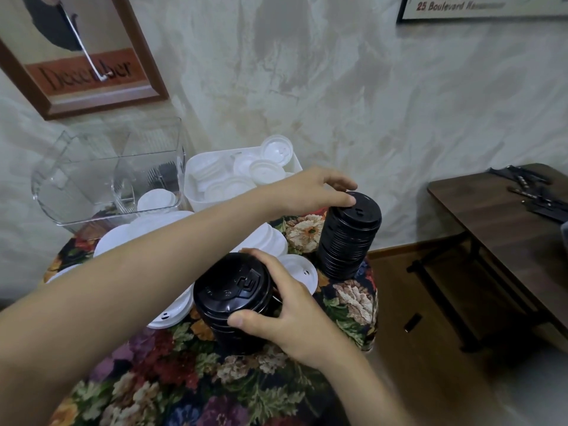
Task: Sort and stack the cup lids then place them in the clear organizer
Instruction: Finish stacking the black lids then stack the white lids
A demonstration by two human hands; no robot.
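Floral tablecloth (159, 376): outstretched left hand (313, 192) grips far stack (350, 241); right hand (292, 315) fingers (266, 265) grip near stack (230, 299).

Floral table (172, 364), black lid stacks (347, 241), white lids (302, 270), clear organizer (76, 179)

The near stack of black lids (230, 290) is smooth plastic with a soft gloss that catches the light on its top. The far stack of black lids (350, 238) looks the same, though its ribbed edges are duller. The loose white lids (270, 238) are smooth, matt plastic. The clear organizer (76, 167) is glossy see-through plastic, and the white bin (195, 195) is matt plastic. The tablecloth (172, 364) is thick woven cloth with a flower pattern. The side table (491, 216) has a matt, dark wood-grain top, perhaps laminate. The wall (307, 87) is mottled plaster. The picture frame (147, 63) is brown wood with a slight shine.
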